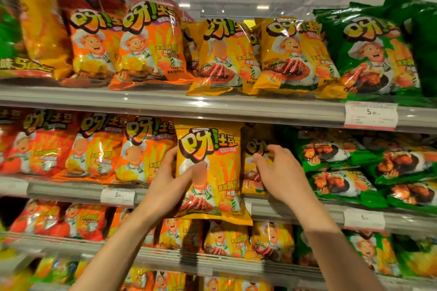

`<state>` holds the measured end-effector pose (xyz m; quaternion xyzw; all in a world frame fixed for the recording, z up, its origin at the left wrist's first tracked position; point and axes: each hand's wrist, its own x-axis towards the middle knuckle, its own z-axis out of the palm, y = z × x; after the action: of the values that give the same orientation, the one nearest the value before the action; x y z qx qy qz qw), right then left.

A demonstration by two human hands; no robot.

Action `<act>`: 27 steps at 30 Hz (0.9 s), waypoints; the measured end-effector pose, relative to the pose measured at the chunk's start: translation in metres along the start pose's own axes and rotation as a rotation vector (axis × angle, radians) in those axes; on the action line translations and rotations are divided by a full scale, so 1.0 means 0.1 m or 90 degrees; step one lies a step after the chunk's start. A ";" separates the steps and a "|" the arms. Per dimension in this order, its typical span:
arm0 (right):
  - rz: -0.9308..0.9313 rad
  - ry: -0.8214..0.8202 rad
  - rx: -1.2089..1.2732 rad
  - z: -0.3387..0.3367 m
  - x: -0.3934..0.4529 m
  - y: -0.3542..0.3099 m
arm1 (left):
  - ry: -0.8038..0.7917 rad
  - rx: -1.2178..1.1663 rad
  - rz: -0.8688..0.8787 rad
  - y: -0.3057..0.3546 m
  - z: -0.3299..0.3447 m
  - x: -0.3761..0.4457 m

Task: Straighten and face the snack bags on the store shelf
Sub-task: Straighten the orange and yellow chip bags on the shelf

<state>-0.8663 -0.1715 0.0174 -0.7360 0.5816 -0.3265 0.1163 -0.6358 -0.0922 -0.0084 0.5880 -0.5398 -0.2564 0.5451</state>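
A yellow snack bag (212, 170) stands upright at the front of the middle shelf (295, 214), its bottom edge hanging over the shelf lip. My left hand (170, 179) grips its left edge, thumb across the front. My right hand (279, 172) reaches into the gap to the right and pinches a second yellow bag (250, 177) that sits further back, partly hidden by the hand and in shadow.
Orange bags (142, 149) fill the middle shelf to the left, and green bags (369, 168) lie flat in stacks to the right. The top shelf (165, 99) holds orange, yellow and green bags. Price tags (370, 116) hang on the shelf rails. Lower shelves carry more bags.
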 end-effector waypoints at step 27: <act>0.137 0.022 0.202 0.18 0.54 0.33 | 0.023 -0.038 -0.010 0.17 0.01 -0.02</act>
<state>-0.8750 -0.2356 0.0043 -0.6365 0.6000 -0.4122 0.2548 -0.6436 -0.0880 0.0060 0.5803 -0.5173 -0.2662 0.5699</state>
